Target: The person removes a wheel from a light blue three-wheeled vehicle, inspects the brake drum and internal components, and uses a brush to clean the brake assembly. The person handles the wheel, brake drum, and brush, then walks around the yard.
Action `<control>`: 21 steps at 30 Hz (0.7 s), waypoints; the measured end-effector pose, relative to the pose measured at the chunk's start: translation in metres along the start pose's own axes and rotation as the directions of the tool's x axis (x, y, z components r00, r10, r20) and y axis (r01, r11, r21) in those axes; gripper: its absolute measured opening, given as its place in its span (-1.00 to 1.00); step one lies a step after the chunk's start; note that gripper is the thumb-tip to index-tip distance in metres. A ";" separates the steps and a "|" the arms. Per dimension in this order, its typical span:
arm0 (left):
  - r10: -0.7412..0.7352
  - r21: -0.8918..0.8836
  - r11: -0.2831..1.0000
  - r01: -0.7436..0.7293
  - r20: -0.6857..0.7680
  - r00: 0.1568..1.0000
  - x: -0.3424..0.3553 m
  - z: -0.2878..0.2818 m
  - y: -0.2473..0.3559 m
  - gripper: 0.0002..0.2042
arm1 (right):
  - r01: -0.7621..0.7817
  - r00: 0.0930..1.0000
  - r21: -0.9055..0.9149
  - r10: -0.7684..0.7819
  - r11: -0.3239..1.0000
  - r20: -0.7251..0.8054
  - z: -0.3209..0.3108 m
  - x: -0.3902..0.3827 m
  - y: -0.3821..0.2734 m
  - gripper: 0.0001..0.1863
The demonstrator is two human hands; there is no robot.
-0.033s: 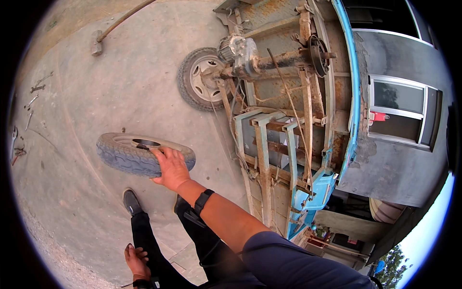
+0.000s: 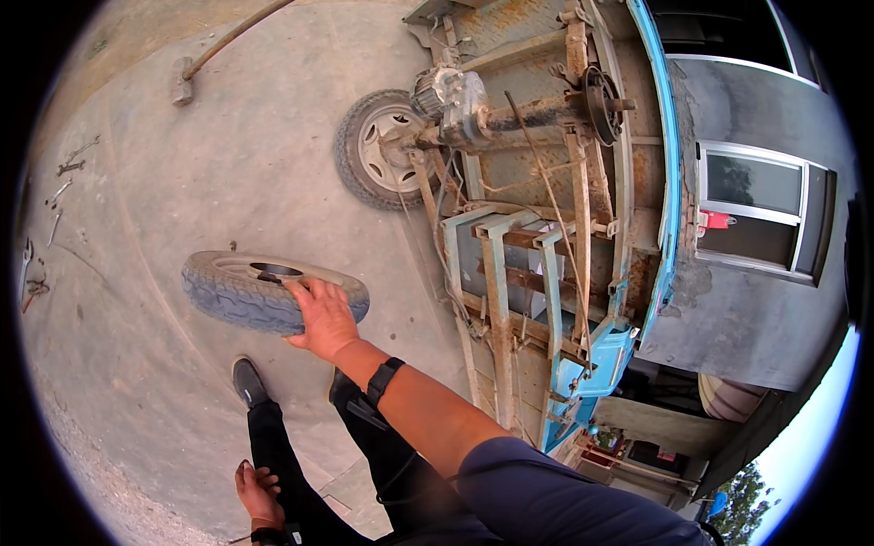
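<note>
A worn, dusty tyre [image 2: 241,300] leans at a slant over the concrete in front of my feet, its dark central opening facing up. My right hand [image 2: 326,318] grips its near right edge, with the fingers over the upper sidewall and the thumb at the tread. A dark band circles that wrist. My left hand [image 2: 259,494] hangs low beside my leg, apart from the tyre; its fingers are loosely bent and spread, and I see nothing in them.
To the right, a tipped-up blue vehicle [image 2: 537,246] shows its rusty frame, an axle [image 2: 528,116] and a mounted wheel [image 2: 378,148]. A long-handled hammer [image 2: 185,84] lies at the far left. Several wrenches [image 2: 26,264] lie along the left. A grey wall [image 2: 728,100] stands beyond the vehicle.
</note>
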State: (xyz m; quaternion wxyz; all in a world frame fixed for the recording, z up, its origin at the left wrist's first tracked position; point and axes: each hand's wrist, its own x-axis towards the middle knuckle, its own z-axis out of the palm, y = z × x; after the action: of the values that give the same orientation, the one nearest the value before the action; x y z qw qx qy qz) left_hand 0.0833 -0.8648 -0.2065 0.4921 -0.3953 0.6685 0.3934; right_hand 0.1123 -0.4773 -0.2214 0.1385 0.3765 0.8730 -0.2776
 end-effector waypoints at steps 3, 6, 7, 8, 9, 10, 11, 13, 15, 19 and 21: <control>-0.006 -0.001 1.000 0.006 0.008 1.000 0.002 0.000 0.000 -0.57 | -0.002 1.000 0.008 0.002 1.000 -0.022 0.000 0.001 0.001 -0.02; -0.005 0.001 1.000 0.005 0.016 1.000 0.002 -0.001 -0.001 -0.57 | 0.001 1.000 0.002 -0.001 1.000 -0.023 0.001 0.001 0.001 -0.02; -0.006 0.002 1.000 0.006 0.014 1.000 0.002 -0.001 -0.001 -0.56 | 0.003 1.000 0.003 -0.002 1.000 -0.023 0.001 0.001 0.001 -0.02; -0.007 0.002 1.000 0.007 0.013 1.000 0.002 -0.001 -0.001 -0.56 | 0.004 1.000 0.004 -0.004 1.000 -0.023 0.001 0.001 0.001 -0.02; -0.007 0.002 1.000 0.007 0.012 1.000 0.002 -0.001 -0.001 -0.56 | 0.002 1.000 0.001 -0.002 1.000 -0.022 0.001 0.001 0.001 -0.02; -0.008 0.003 1.000 0.008 0.011 1.000 0.003 -0.001 -0.001 -0.56 | 0.001 1.000 -0.002 -0.001 1.000 -0.020 0.001 0.001 0.001 -0.02; -0.009 0.003 1.000 0.009 0.011 1.000 0.003 -0.001 -0.001 -0.56 | -0.001 1.000 -0.006 0.001 1.000 -0.019 0.001 0.001 0.001 -0.02; -0.009 0.000 1.000 0.009 0.011 1.000 0.003 -0.002 -0.001 -0.55 | 0.000 1.000 -0.002 0.000 1.000 -0.013 0.001 0.001 0.000 -0.02; -0.010 -0.007 1.000 0.010 0.014 1.000 0.003 -0.001 -0.002 -0.55 | 0.002 1.000 -0.003 -0.002 1.000 -0.015 0.002 0.001 0.001 -0.01; -0.008 -0.008 1.000 0.008 0.010 1.000 0.001 -0.001 -0.001 -0.55 | 0.006 1.000 -0.012 -0.006 1.000 -0.023 0.004 0.001 0.002 -0.01; -0.011 -0.013 1.000 0.011 0.009 1.000 0.001 0.000 -0.001 -0.56 | 0.005 1.000 -0.013 -0.005 1.000 -0.020 0.004 0.001 0.002 -0.01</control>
State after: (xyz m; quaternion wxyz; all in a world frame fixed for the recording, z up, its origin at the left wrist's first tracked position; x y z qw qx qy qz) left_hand 0.0836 -0.8657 -0.2078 0.4948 -0.4002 0.6615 0.3968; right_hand 0.1136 -0.4782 -0.2260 0.1314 0.3762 0.8771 -0.2682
